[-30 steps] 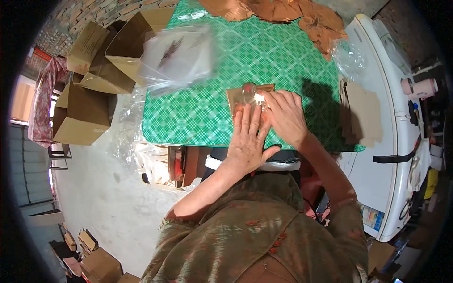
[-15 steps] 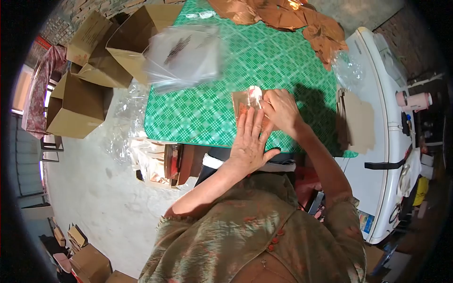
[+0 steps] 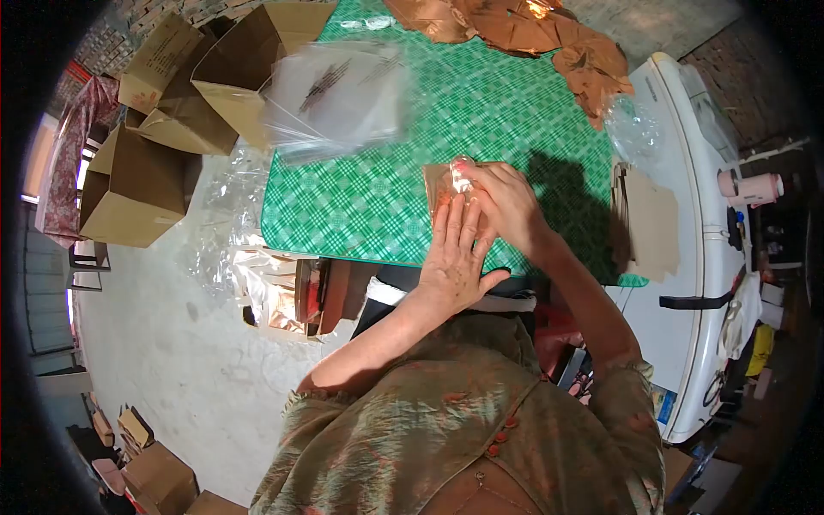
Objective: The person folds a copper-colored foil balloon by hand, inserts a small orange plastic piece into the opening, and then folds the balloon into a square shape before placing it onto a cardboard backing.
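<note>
A flat brown packet with a shiny, clear-looking surface lies near the front edge of the green plaid table. My left hand rests flat on its lower part, fingers stretched out and thumb spread to the side. At the upper right edge of the packet, my right hand is closed, with bent fingers pressed onto it and the fingertips at a bright glare. Much of the packet is hidden under both hands.
A stack of clear plastic bags lies at the table's back left. Flat cardboard pieces sit at the right edge, crumpled brown paper at the back. Open cardboard boxes stand left, a white appliance right.
My right hand's fingers have shifted slightly left along the top of the packet. My left hand stays flat in nearly the same place.
</note>
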Demonstrator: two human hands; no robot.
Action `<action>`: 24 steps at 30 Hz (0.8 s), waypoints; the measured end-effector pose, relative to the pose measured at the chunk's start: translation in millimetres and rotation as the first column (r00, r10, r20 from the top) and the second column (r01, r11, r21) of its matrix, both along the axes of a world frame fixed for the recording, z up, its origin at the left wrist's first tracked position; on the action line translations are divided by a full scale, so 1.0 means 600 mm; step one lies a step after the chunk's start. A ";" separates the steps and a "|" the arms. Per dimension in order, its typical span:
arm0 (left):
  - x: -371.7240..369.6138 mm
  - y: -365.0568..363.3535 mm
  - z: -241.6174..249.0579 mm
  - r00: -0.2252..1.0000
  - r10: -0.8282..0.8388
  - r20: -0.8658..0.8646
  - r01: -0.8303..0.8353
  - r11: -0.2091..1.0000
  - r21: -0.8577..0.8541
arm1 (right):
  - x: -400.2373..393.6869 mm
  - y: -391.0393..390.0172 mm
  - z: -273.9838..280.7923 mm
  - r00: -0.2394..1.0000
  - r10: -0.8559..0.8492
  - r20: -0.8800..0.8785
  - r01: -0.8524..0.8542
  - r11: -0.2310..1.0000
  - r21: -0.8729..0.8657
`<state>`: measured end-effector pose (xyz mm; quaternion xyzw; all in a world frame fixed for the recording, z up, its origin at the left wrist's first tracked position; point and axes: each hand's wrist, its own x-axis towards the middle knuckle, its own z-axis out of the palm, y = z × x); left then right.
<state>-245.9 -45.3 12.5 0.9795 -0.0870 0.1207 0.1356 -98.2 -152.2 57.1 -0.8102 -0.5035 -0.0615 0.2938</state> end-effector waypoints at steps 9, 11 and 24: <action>0.000 0.003 -0.003 1.000 -0.015 0.025 0.016 1.000 -0.019 | 0.006 0.010 -0.029 0.928 -0.088 -0.361 0.115 0.992 0.053; 0.001 0.003 -0.002 1.000 -0.012 0.021 0.012 1.000 -0.006 | 0.006 0.009 -0.028 0.946 -0.093 -0.312 0.117 0.991 0.058; 0.000 0.002 -0.002 0.997 -0.004 0.079 0.006 1.000 -0.025 | -0.011 0.009 -0.021 0.971 -0.189 0.148 0.204 0.974 -0.094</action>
